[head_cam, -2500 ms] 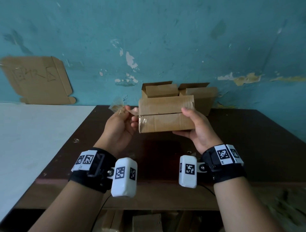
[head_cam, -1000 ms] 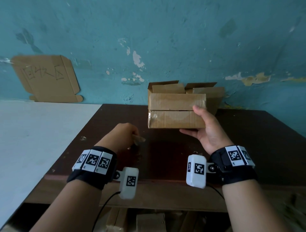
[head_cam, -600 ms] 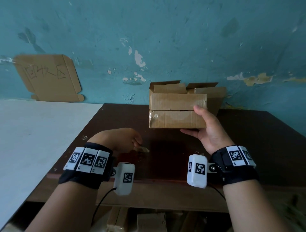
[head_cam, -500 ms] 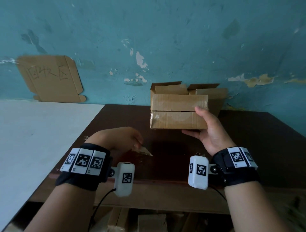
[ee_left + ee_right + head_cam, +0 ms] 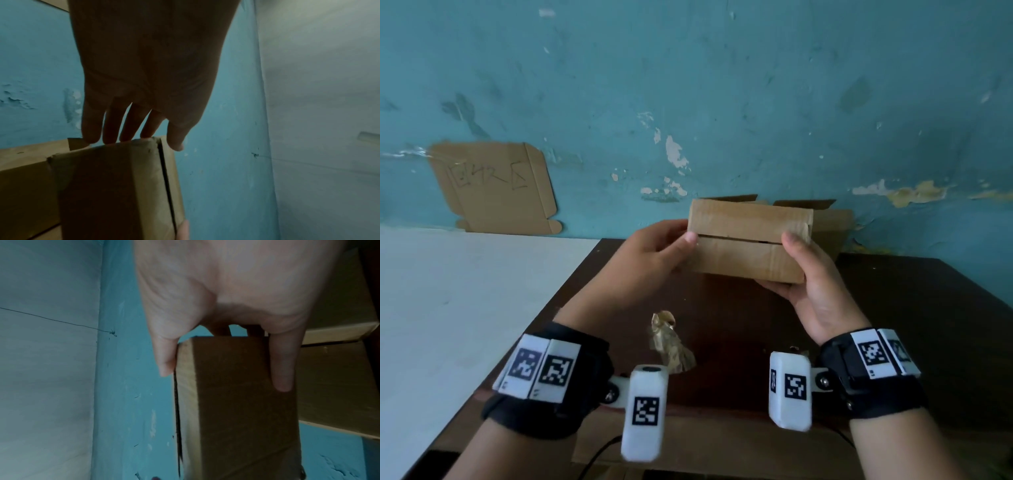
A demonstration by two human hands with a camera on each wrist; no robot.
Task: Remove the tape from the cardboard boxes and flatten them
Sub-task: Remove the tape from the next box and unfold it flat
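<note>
Above the dark table (image 5: pixel 893 308), the small cardboard box (image 5: pixel 750 250) hangs between both hands. The left hand (image 5: pixel 650 253), which a moment ago dropped the peeled tape, is back, fingers clasping the box's left end; the right hand (image 5: pixel 811 287) cradles the right end, thumb by the open seam. The crumpled tape (image 5: pixel 669 342) lies discarded below, so flattening looks next.

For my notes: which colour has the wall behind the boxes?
Teal-blue wall with peeling patches; head view shows it best.
</note>
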